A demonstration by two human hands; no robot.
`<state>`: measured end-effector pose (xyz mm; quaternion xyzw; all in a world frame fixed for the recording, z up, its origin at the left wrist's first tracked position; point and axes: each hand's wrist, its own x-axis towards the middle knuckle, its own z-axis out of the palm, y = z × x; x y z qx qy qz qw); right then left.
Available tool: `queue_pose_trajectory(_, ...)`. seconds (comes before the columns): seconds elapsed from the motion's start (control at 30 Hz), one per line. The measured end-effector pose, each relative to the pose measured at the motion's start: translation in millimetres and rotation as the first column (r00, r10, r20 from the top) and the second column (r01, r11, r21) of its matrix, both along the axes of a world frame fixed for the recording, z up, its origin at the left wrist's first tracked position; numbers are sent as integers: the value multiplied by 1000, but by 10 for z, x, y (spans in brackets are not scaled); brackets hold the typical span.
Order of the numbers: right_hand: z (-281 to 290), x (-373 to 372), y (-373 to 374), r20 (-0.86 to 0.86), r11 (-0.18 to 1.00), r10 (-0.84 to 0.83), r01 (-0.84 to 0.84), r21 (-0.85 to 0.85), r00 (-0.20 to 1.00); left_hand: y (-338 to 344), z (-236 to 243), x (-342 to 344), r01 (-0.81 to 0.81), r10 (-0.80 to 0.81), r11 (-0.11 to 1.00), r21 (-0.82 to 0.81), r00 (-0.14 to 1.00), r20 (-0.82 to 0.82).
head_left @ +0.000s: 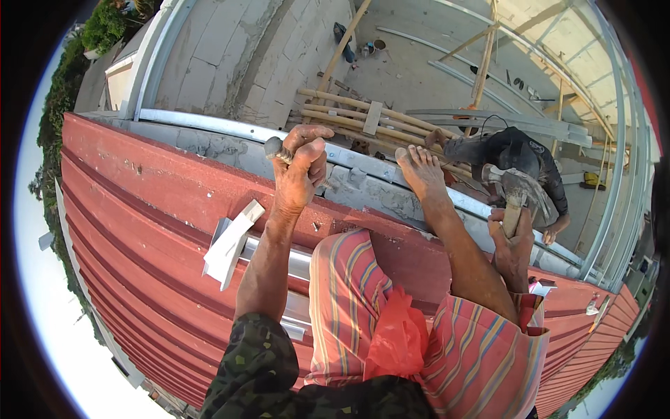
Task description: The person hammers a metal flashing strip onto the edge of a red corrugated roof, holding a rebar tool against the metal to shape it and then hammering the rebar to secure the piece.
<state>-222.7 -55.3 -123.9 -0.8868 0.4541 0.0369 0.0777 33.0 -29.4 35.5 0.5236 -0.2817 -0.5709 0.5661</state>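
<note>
My left hand [300,171] is closed around a short metal chisel with a blunt, rounded grey head [273,147]. It hangs above the grey block wall top [349,183], beside the shiny metal channel [216,124] along its inner edge. Low on the right, my right hand [515,257] grips the wooden handle of a hammer [518,184], its worn head pointing away from me. My bare foot [422,174] rests on the channel between both hands. The chisel's lower part is mostly hidden by my fingers.
I sit on a red ribbed metal roof [139,209]. White and silver metal offcuts [234,244] lie left of my knee. A red plastic bag [399,335] sits in my lap. Below, a person in dark clothes [534,157] stands beside bamboo poles [335,115] and metal profiles [502,124].
</note>
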Motion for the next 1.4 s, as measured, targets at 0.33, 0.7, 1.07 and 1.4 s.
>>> queue_pose_trajectory(0.33, 2697, -655, 129, 276, 775, -548, 357, 521, 789, 19, -119, -30, 55, -64, 995, -83, 992, -105)
queue_pose_trajectory(0.7, 3311, 310, -178, 429, 841, -221, -51, 539, 876, 123, -57, 59, 226, -219, 971, -82, 972, 89)
queue_pose_trajectory(1.07, 3748, 813, -186, 599, 953, -159, -37, 301, 785, 145, 69, 20, 362, -326, 921, -147, 919, 220)
queue_pose_trajectory(1.4, 3985, 964, -225, 677, 955, -233, 33, 295, 698, 193, -76, 22, 295, -231, 932, -209, 931, 284)
